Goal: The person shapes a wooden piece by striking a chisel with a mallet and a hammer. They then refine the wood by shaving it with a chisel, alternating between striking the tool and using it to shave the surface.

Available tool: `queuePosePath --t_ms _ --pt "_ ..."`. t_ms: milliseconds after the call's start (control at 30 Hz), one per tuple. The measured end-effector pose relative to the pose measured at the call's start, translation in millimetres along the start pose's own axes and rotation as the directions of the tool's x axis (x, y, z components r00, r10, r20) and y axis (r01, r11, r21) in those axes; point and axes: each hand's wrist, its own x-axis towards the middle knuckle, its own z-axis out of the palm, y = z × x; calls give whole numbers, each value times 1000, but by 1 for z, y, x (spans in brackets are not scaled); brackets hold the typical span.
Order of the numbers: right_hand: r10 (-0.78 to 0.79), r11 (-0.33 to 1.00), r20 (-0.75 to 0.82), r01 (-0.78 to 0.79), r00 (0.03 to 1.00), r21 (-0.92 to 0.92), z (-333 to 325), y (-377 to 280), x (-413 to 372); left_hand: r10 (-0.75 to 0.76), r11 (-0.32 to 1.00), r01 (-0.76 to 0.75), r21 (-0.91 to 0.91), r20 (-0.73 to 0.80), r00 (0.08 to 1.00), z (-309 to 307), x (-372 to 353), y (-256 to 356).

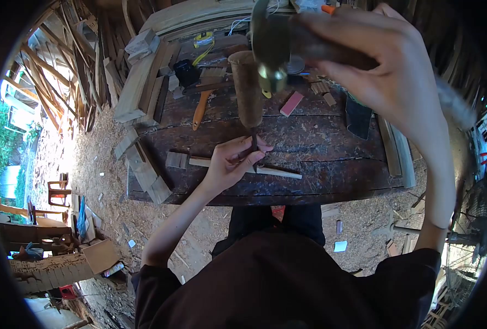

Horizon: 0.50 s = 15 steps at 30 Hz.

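My left hand (228, 165) is closed around the metal shank of a chisel (247, 90), low on the workbench. The chisel stands nearly upright with its thick wooden handle at the top. Its lower end meets a narrow wooden strip (279, 173) lying across the bench; my fingers partly cover the contact. Up at the right, my right hand (389, 63) grips a hammer (272, 52) by its handle. The hammer's metal head is blurred and hangs above and beside the chisel handle, apparently apart from it.
On the dark workbench (199, 134) lie an orange-handled tool (199, 111), a pink block (292, 103), a black item (186, 73), a yellow tape (204, 41) and a dark flat piece (358, 118). Timber beams (139, 88) line the left edge. Wood shavings cover the floor.
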Motion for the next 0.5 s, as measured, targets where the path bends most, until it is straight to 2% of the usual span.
queuePosePath --t_ms 33,100,133,167,233,300,333,367,433,467,500 --pt "0 1000 1 0 1000 -2 0 0 2 -14 1000 14 27 6 1000 0 0 0" --pt "144 981 82 -153 986 116 -5 0 8 -4 1000 4 23 7 1000 1 1 2" --pt "196 980 133 -189 971 -68 -16 2 16 8 1000 -8 23 7 1000 1 1 2" --pt "288 954 -104 -277 952 112 -13 -27 34 6 1000 -6 19 6 1000 0 0 1" --pt "313 914 -120 -333 942 -232 -9 -36 42 -10 999 10 40 15 1000 -1 1 1" --pt "340 939 216 -343 915 -24 -8 -13 23 -16 1000 16 -1 -8 1000 2 0 1" --pt "111 988 241 -82 964 -130 -1 -11 24 -22 999 21 -43 -28 999 2 1 2" --pt "110 988 240 -80 965 -135 -3 -11 25 -16 999 15 -42 -26 1000 2 1 2" --pt "328 929 378 -367 866 34 -8 -15 28 12 999 -13 -37 -12 1000 3 0 0" --pt "382 924 271 -366 884 -110 -16 -38 45 9 999 -10 -41 -13 1000 3 0 1" --pt "383 924 274 -367 882 -108 -8 -35 45 -10 1000 10 -1 -6 1000 2 1 3"
